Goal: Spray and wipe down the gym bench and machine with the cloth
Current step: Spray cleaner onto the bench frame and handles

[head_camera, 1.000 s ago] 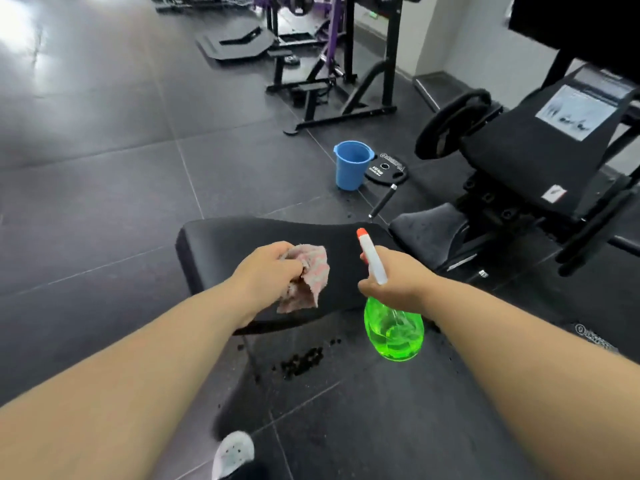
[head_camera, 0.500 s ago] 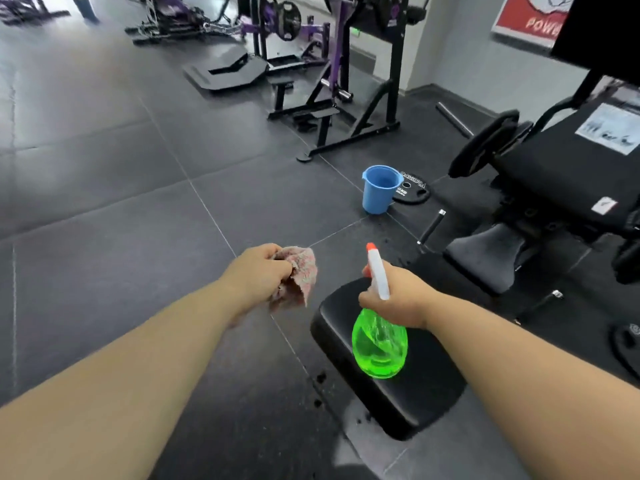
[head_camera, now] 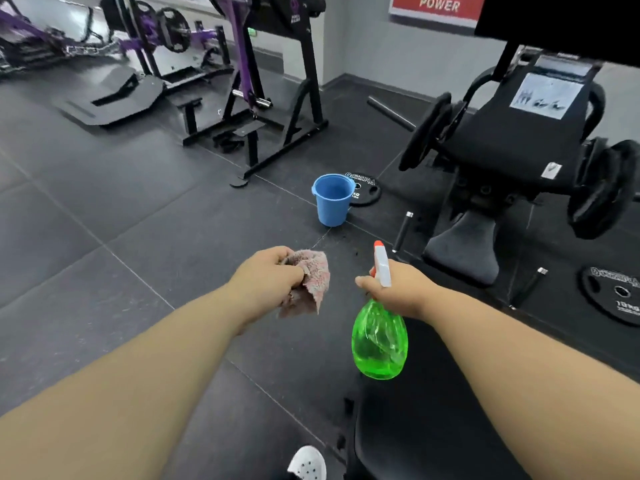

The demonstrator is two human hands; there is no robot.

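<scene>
Beyond, a red sign (head_camera: 438,5) read POWER, while the left grip (head_camera: 270,277) clenched a fuzzy pink cloth (head_camera: 311,285) above the floor (head_camera: 104,271) and the right grip (head_camera: 405,289) curled round a green spray bottle (head_camera: 379,344) over the black bench (head_camera: 433,427).

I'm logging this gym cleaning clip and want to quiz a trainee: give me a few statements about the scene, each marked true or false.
1. The left hand grips a pink cloth. True.
2. The spray bottle is blue. False: it is green, held in the right hand.
3. A blue bucket stands upright on the floor beside a weight plate. True.
4. The cloth lies flat on the bench. False: it hangs from the left hand, over the floor beside the bench.
</scene>
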